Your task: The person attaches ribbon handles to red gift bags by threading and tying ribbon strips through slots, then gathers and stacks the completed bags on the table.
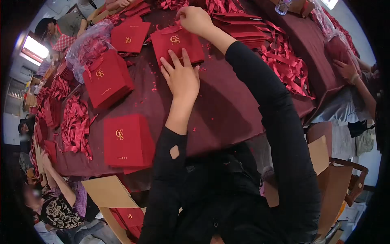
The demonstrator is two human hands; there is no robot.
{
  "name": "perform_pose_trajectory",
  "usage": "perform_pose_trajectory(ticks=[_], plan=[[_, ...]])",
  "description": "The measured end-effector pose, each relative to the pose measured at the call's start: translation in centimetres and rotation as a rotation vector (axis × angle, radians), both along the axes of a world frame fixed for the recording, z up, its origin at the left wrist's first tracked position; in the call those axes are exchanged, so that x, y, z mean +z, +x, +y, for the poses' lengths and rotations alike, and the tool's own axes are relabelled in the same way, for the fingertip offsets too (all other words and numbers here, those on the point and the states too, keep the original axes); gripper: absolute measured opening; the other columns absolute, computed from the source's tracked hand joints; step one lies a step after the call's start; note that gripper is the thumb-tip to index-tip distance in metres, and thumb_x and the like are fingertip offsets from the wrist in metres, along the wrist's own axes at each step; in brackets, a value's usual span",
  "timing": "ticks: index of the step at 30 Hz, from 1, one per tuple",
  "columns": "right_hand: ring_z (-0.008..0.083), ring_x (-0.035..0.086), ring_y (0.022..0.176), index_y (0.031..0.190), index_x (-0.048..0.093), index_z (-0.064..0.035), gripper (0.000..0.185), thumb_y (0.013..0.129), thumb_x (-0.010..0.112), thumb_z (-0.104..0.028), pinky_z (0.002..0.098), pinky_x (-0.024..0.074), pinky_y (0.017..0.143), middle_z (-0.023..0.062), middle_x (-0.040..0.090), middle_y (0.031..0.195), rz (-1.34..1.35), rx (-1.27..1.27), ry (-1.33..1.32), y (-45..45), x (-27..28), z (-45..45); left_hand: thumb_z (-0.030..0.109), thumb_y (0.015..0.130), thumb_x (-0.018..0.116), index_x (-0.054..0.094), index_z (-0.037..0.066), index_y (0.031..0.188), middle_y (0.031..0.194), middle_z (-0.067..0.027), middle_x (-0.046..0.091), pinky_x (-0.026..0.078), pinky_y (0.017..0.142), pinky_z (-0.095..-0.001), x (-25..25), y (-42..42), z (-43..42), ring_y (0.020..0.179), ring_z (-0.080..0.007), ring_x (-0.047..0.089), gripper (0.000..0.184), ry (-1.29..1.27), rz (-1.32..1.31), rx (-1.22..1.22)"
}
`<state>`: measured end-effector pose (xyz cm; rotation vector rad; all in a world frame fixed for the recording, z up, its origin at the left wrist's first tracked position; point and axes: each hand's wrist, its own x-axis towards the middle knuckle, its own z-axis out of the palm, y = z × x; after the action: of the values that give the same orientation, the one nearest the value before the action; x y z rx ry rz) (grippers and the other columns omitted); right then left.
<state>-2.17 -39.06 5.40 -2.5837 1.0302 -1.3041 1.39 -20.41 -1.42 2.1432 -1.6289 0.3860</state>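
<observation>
A red paper bag (pixel 189 46) with a gold monogram lies on the dark red tablecloth before me. My left hand (pixel 182 77) rests flat on its lower part, fingers spread. Above the bag's top edge, my right hand (pixel 196 20) is closed, thumb and fingertips together; whatever they pinch is hidden. To the left lie another red bag (pixel 136 37), a stack of red bags (pixel 109 85) and a nearer stack (pixel 129 140). Right of my right hand, flat red bags (pixel 239 32) are piled beside a heap of red ribbons (pixel 284 61).
More red ribbons (pixel 76 126) lie on the left, near a clear plastic bag (pixel 91 40). A cardboard box (pixel 109 191) holding red bags stands below the table edge. Other people work at left and right; one person's hand (pixel 345 70) touches plastic wrapping. A clear bottle (pixel 282 7) stands far right.
</observation>
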Motion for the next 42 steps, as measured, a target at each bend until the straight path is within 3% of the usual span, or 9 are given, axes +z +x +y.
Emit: perform_pose_trajectory(ticks=[7,10,15,23,28,33,35,39,42], plan=[[0.0294,0.066,0.083,0.103,0.067,-0.0062,0.026,0.082,0.070,-0.022,0.0392,0.0524,0.075,0.0128,0.069,0.091,-0.037,0.232,0.259,-6.9,-1.7,6.7,0.040,0.090,0.060,0.047,0.009,0.139,0.145,-0.0212,0.040,0.027,0.111,-0.0537,6.4,-1.7,13.7,0.135,-0.0438,0.033,0.060,0.126,-0.070,0.001],[0.0276,0.055,0.109,0.114,0.063,-0.0098,0.044,0.078,0.075,-0.032,0.0384,0.0449,0.090,0.0082,0.059,0.116,0.251,0.290,-0.056,-9.1,-3.6,9.7,0.040,0.090,0.061,0.046,0.011,0.140,0.147,-0.0210,0.037,0.026,0.110,-0.0549,6.2,0.2,19.4,0.136,-0.0440,0.031,0.060,0.174,-0.110,0.103],[0.0281,0.053,0.105,0.111,0.062,-0.0097,0.040,0.080,0.072,-0.033,0.0398,0.0431,0.088,0.0085,0.057,0.112,0.157,0.423,-0.077,-8.1,-6.4,13.5,0.054,0.084,0.064,0.038,0.013,0.147,0.149,-0.0287,0.031,0.023,0.110,-0.0585,5.7,3.8,24.9,0.137,-0.0495,0.027,0.079,0.331,-0.175,0.331],[0.0381,0.063,0.084,0.103,0.064,0.0047,0.050,0.090,0.061,-0.043,0.0446,0.0501,0.080,0.0187,0.064,0.096,0.125,0.641,0.680,-7.9,-6.5,23.4,0.029,0.085,0.070,0.052,-0.005,0.129,0.133,-0.0275,0.048,0.041,0.097,-0.0450,4.8,-0.9,22.6,0.113,-0.0416,0.047,0.058,0.259,0.199,-0.210],[0.0160,0.060,0.083,0.135,0.035,0.0040,0.070,0.083,0.075,-0.021,0.0315,0.0490,0.074,0.0105,0.062,0.088,-0.195,0.522,1.680,-9.0,-4.0,24.0,0.020,0.085,0.069,0.051,-0.006,0.127,0.126,-0.0296,0.048,0.042,0.094,-0.0480,1.9,-4.5,19.6,0.108,-0.0461,0.047,0.052,0.189,0.183,-0.402],[0.0267,0.060,0.094,0.131,0.045,0.0008,0.070,0.078,0.078,-0.032,0.0363,0.0469,0.081,0.0135,0.062,0.097,0.052,0.431,1.010,-7.2,-5.3,24.0,0.018,0.085,0.068,0.053,-0.001,0.127,0.130,-0.0319,0.045,0.041,0.097,-0.0489,1.5,-4.4,19.8,0.114,-0.0472,0.045,0.048,0.210,0.269,-0.416],[0.0319,0.050,0.114,0.128,0.050,-0.0013,0.074,0.073,0.080,-0.040,0.0419,0.0403,0.092,0.0150,0.059,0.112,0.080,0.333,0.253,-5.5,-7.3,23.3,0.018,0.085,0.069,0.054,-0.001,0.127,0.130,-0.0303,0.046,0.041,0.098,-0.0488,1.3,-4.2,20.0,0.114,-0.0466,0.045,0.048,0.197,0.189,-0.422],[0.0291,0.047,0.119,0.115,0.056,-0.0041,0.061,0.071,0.081,-0.039,0.0408,0.0378,0.096,0.0168,0.057,0.118,0.229,0.517,0.552,-4.4,-6.5,22.0,0.019,0.085,0.069,0.053,0.000,0.128,0.133,-0.0286,0.045,0.041,0.098,-0.0482,1.1,-3.7,20.1,0.115,-0.0463,0.045,0.050,0.189,0.162,-0.445],[0.0098,0.059,0.085,0.108,0.058,-0.0037,0.026,0.086,0.070,-0.010,0.0224,0.0448,0.073,0.0053,0.066,0.098,-0.365,1.023,1.251,-5.4,-5.8,19.9,0.019,0.085,0.069,0.056,0.001,0.127,0.135,-0.0264,0.046,0.041,0.099,-0.0473,1.8,-3.5,20.4,0.118,-0.0448,0.046,0.047,0.105,0.282,-0.619]])
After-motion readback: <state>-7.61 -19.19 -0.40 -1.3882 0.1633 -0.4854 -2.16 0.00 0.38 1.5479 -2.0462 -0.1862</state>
